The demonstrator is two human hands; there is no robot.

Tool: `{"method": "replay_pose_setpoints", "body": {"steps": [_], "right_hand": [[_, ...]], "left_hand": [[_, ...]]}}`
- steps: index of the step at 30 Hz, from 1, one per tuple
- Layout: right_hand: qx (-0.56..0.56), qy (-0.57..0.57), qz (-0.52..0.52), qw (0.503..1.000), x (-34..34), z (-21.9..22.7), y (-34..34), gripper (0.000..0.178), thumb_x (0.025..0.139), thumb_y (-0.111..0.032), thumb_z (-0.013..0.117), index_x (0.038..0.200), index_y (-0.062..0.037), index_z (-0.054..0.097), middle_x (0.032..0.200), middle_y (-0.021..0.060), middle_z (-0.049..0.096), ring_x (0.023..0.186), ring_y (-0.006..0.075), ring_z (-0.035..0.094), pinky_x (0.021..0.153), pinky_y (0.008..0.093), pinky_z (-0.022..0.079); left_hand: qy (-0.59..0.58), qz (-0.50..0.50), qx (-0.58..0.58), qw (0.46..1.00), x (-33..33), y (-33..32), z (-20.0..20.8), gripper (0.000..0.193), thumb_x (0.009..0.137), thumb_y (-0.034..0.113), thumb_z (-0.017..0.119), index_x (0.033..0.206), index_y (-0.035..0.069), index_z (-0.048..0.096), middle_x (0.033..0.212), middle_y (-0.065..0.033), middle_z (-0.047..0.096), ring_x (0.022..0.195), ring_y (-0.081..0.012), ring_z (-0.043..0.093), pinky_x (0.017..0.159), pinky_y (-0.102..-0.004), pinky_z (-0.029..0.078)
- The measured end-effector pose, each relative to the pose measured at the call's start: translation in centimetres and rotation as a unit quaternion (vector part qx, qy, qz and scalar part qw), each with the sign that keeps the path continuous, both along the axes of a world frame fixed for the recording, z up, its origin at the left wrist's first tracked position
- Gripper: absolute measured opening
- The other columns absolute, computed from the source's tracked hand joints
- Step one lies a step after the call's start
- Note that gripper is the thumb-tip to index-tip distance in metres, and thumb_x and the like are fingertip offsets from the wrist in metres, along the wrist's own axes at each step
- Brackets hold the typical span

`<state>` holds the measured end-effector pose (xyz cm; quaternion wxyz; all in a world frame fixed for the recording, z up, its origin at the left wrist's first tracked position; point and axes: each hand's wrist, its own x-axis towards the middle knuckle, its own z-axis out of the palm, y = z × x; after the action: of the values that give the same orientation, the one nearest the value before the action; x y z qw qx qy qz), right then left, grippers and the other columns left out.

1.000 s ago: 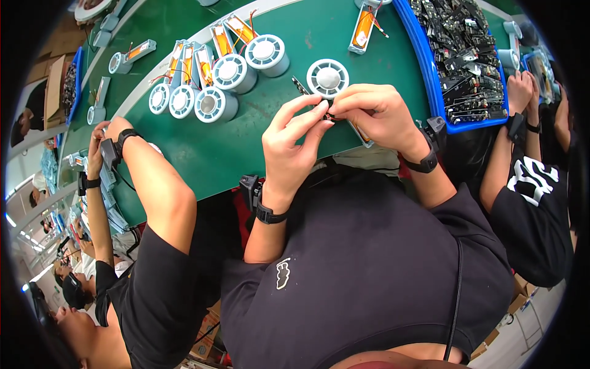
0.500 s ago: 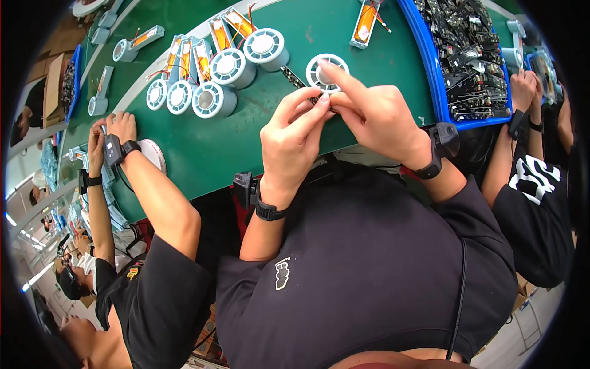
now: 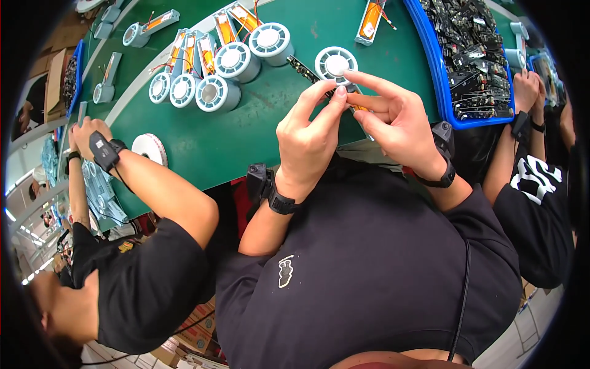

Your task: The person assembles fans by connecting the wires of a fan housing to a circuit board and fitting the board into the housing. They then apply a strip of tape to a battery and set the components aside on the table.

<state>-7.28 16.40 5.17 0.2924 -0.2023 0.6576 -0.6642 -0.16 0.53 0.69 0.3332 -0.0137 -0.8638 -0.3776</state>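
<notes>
My left hand [image 3: 310, 132] pinches a narrow black circuit board [image 3: 302, 69] between thumb and fingertips, its far end pointing up and left. Close beside it, my right hand [image 3: 402, 123] has its fingers bent together at the board's near end. What these fingertips grip is too small to make out. Just beyond both hands lies a light-blue handheld fan [image 3: 336, 63] with a round grille and white centre. Its handle runs beneath my hands, mostly hidden, with a bit of orange showing under my right fingers.
Several light-blue fans [image 3: 218, 92] with orange-lined open handles and loose wires stand to the left. Another handle [image 3: 370, 21] lies at the far side. A blue bin [image 3: 441, 92] of circuit boards is on the right. A white tape roll [image 3: 149, 149] sits near a co-worker's arm [image 3: 166, 184].
My right index finger has lifted from the fan's centre, and the hand has turned so its fingers spread more. More of the board and the orange in the handle show. The left co-worker's hands moved away left.
</notes>
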Motion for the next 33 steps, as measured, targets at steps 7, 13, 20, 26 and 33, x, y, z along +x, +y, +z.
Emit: {"method": "replay_pose_setpoints", "body": {"steps": [7, 13, 20, 26, 33], "right_hand": [[-0.018, 0.015, -0.009, 1.0, -1.0, -0.5, 1.1, 0.051, 0.096, 0.009, 0.058, 0.146, 0.0025, 0.052, 0.115, 0.0154, 0.075, 0.095, 0.007, 0.067, 0.071, 0.0191, 0.05], [0.078, 0.028, 0.08, 0.993, -2.4, -0.3, 2.7, 0.021, 0.098, -0.001, 0.065, 0.118, 0.0035, 0.06, 0.093, 0.0065, 0.073, 0.071, 0.0058, 0.059, 0.065, 0.022, 0.05], [0.134, 0.026, 0.121, 0.983, -3.4, 0.2, 2.3, 0.017, 0.098, -0.008, 0.068, 0.105, 0.002, 0.058, 0.087, 0.007, 0.07, 0.068, 0.012, 0.063, 0.061, 0.0295, 0.049], [0.205, 0.275, 0.301, 0.89, -6.1, 3.1, 1.4, 0.016, 0.096, -0.006, 0.067, 0.103, 0.0024, 0.056, 0.088, 0.0145, 0.07, 0.067, 0.0282, 0.065, 0.061, 0.0374, 0.049], [0.369, 0.513, 0.029, 0.775, -4.4, -1.0, 1.8, 0.011, 0.1, -0.005, 0.06, 0.101, 0.0023, 0.052, 0.1, 0.0201, 0.068, 0.088, 0.0388, 0.065, 0.074, 0.0383, 0.051]], "left_hand": [[-0.023, -0.017, 0.002, 1.0, 1.0, 0.3, 1.0, 0.034, 0.082, -0.005, 0.076, 0.115, 0.003, 0.075, 0.11, -0.0097, 0.07, 0.085, -0.0242, 0.074, 0.069, -0.0332, 0.061], [-0.219, 0.003, 0.127, 0.967, 0.8, 0.1, 3.4, 0.036, 0.084, -0.003, 0.077, 0.119, 0.001, 0.068, 0.104, -0.0104, 0.068, 0.075, -0.0197, 0.07, 0.061, -0.0317, 0.057], [-0.295, -0.112, 0.218, 0.923, -1.9, -1.7, 6.8, 0.039, 0.082, -0.002, 0.076, 0.12, 0.005, 0.065, 0.107, -0.01, 0.067, 0.098, -0.0253, 0.067, 0.075, -0.0369, 0.055], [-0.111, -0.287, -0.164, 0.937, -5.9, -3.9, 2.6, 0.026, 0.083, 0.003, 0.074, 0.109, 0.007, 0.068, 0.117, -0.01, 0.067, 0.129, -0.0354, 0.053, 0.107, -0.0491, 0.043], [-0.134, -0.207, -0.11, 0.963, -5.1, -2.3, 2.2, 0.012, 0.086, 0.009, 0.074, 0.095, 0.004, 0.067, 0.121, -0.0079, 0.067, 0.133, -0.0373, 0.052, 0.109, -0.0493, 0.042]]}}
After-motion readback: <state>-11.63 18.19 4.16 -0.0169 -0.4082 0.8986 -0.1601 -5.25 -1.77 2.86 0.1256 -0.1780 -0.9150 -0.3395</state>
